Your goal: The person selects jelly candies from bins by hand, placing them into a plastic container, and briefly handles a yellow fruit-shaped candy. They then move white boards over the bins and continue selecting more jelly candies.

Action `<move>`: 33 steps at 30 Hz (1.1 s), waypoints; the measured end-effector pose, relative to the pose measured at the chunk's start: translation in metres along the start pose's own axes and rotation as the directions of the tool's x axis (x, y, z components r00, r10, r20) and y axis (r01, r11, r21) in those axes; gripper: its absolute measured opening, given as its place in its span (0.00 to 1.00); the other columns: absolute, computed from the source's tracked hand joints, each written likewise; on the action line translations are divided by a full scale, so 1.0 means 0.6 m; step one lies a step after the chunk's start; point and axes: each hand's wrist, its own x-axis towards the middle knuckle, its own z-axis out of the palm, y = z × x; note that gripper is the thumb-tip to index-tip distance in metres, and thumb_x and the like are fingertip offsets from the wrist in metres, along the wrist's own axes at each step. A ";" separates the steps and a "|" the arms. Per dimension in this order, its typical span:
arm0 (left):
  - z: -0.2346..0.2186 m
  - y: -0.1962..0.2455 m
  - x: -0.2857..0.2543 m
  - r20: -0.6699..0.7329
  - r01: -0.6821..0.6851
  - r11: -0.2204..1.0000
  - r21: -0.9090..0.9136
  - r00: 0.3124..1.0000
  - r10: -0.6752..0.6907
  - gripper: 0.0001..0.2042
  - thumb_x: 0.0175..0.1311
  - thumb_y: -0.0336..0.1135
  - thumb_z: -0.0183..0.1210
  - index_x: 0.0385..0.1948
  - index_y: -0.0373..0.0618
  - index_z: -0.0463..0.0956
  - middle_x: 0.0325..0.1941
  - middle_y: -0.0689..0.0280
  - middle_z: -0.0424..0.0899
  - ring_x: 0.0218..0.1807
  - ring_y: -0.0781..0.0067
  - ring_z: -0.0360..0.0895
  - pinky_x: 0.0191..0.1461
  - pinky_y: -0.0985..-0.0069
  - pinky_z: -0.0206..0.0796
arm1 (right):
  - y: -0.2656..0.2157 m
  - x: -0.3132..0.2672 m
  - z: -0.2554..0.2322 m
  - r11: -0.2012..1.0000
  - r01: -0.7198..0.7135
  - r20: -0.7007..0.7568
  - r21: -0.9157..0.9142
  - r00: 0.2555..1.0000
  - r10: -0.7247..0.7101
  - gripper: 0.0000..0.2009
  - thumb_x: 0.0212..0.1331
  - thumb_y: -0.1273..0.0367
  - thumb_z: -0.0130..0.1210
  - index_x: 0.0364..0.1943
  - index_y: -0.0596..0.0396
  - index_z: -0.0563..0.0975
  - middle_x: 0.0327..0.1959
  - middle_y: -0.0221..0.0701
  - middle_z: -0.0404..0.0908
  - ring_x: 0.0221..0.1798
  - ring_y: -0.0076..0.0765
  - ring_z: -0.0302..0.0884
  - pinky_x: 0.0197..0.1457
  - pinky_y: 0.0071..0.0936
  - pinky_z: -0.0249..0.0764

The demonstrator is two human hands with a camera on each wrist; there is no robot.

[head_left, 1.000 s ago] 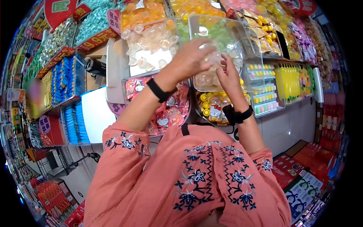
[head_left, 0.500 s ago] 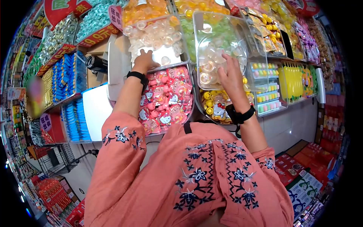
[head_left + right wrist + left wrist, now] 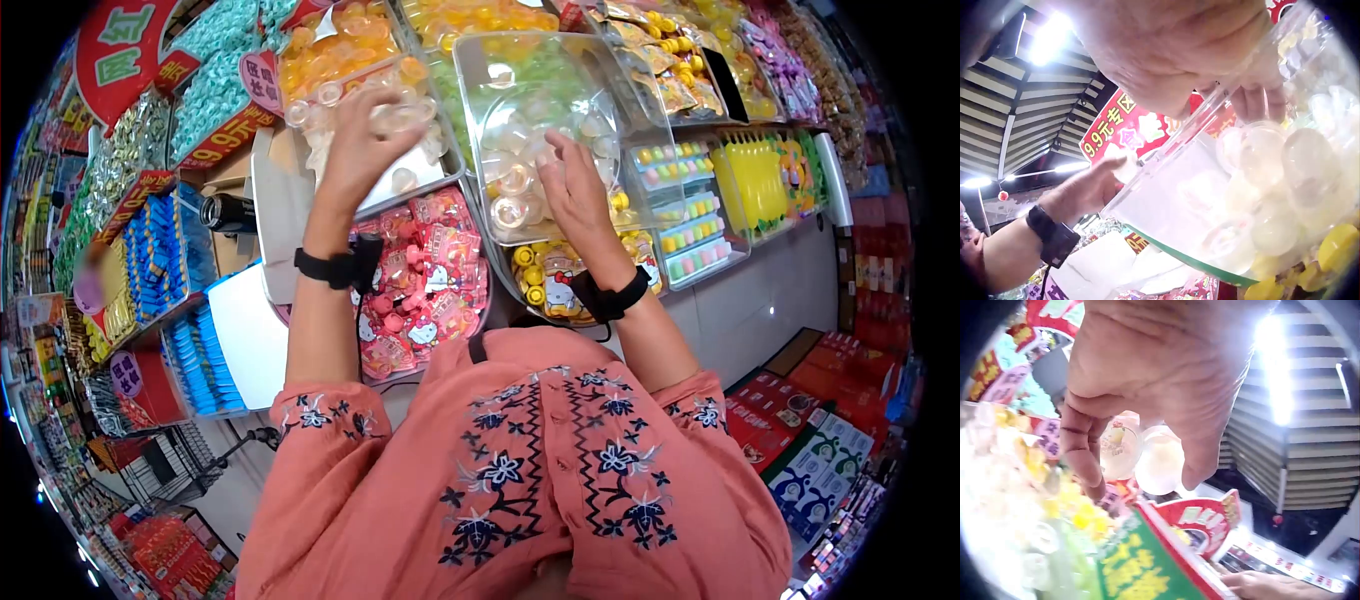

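Note:
My left hand is raised over a tray of clear jelly cups, whose bare white bottom shows in part. Between its thumb and fingers, the left wrist view shows two pale, round jelly cups. On the right, my right hand lies over a clear plastic bin, fingers loosely extended. Through the bin's transparent wall, the right wrist view shows fingers close above more jelly cups.
Pink candy packets fill a container nearest the body, with yellow packets beside it. Green jelly cups and orange ones lie farther back. A black bottle stands left. A shopping cart is on the floor.
My left hand went from above the clear bin down into the jelly tray on the left, then rose with jelly cups in its fingers. My right hand has stayed at the bin.

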 end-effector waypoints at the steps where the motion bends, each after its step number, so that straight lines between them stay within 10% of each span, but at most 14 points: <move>1: 0.006 0.062 0.004 -0.035 -0.160 0.986 0.048 0.986 0.162 0.24 0.54 0.44 0.71 0.51 0.47 0.76 0.54 0.61 0.78 0.54 0.63 0.76 0.43 0.71 0.75 | -0.001 0.003 -0.002 0.999 -0.021 -0.009 0.039 1.000 0.021 0.19 0.71 0.63 0.49 0.60 0.61 0.71 0.56 0.48 0.75 0.61 0.54 0.71 0.66 0.39 0.67; 7: 0.079 0.208 -0.009 0.220 -0.278 0.960 0.025 0.938 0.266 0.24 0.52 0.39 0.72 0.50 0.44 0.75 0.52 0.54 0.75 0.51 0.49 0.79 0.54 0.63 0.73 | 0.005 0.013 0.005 0.857 -0.196 -0.028 0.476 0.971 0.238 0.22 0.76 0.58 0.42 0.61 0.64 0.71 0.60 0.47 0.76 0.65 0.47 0.71 0.69 0.36 0.64; 11: 0.094 0.199 -0.016 0.220 -0.338 0.937 -0.085 0.911 0.348 0.23 0.55 0.38 0.70 0.51 0.43 0.74 0.52 0.53 0.75 0.50 0.49 0.79 0.53 0.63 0.73 | -0.008 0.008 -0.015 0.959 -0.156 0.016 0.236 0.988 0.156 0.22 0.76 0.60 0.43 0.61 0.64 0.71 0.61 0.48 0.75 0.65 0.47 0.71 0.69 0.35 0.64; 14: 0.077 0.138 0.014 0.037 -0.386 0.922 -0.021 0.922 0.387 0.23 0.55 0.38 0.70 0.52 0.43 0.75 0.52 0.54 0.77 0.51 0.51 0.78 0.56 0.64 0.72 | -0.003 0.006 -0.014 0.982 -0.119 0.017 0.145 0.993 0.118 0.20 0.75 0.61 0.44 0.60 0.64 0.72 0.58 0.49 0.75 0.63 0.50 0.72 0.68 0.36 0.64; 16: 0.043 0.085 0.042 -0.029 -0.121 0.989 -0.083 0.993 0.119 0.21 0.58 0.39 0.69 0.52 0.44 0.77 0.51 0.56 0.80 0.55 0.55 0.76 0.61 0.64 0.68 | -0.004 0.005 -0.012 0.988 -0.096 0.025 0.119 0.995 0.093 0.19 0.74 0.62 0.45 0.59 0.63 0.72 0.57 0.49 0.75 0.62 0.51 0.72 0.67 0.37 0.65; 17: 0.039 0.014 0.071 -0.178 -0.241 0.966 0.093 0.951 0.254 0.23 0.56 0.45 0.69 0.49 0.39 0.78 0.50 0.52 0.81 0.54 0.49 0.77 0.60 0.60 0.68 | -0.004 0.004 -0.011 0.991 -0.084 0.030 0.105 0.996 0.081 0.19 0.74 0.63 0.45 0.59 0.63 0.72 0.56 0.49 0.75 0.61 0.52 0.72 0.67 0.37 0.65; 23: -0.018 -0.265 0.133 -0.229 0.264 0.872 0.413 0.956 -0.181 0.35 0.54 0.58 0.68 0.60 0.43 0.75 0.61 0.47 0.77 0.65 0.47 0.71 0.66 0.55 0.65 | -0.005 0.006 -0.005 0.995 -0.088 0.045 0.045 0.995 0.086 0.17 0.73 0.65 0.46 0.57 0.63 0.72 0.55 0.48 0.75 0.60 0.52 0.72 0.66 0.37 0.65; 33: -0.001 -0.297 0.135 -0.055 0.340 0.668 0.662 0.911 -0.410 0.36 0.55 0.70 0.58 0.58 0.53 0.75 0.58 0.49 0.79 0.63 0.44 0.73 0.65 0.50 0.64 | -0.021 0.009 -0.003 0.995 -0.102 0.074 0.008 0.992 0.101 0.17 0.73 0.65 0.47 0.56 0.64 0.72 0.55 0.47 0.74 0.59 0.53 0.72 0.65 0.37 0.66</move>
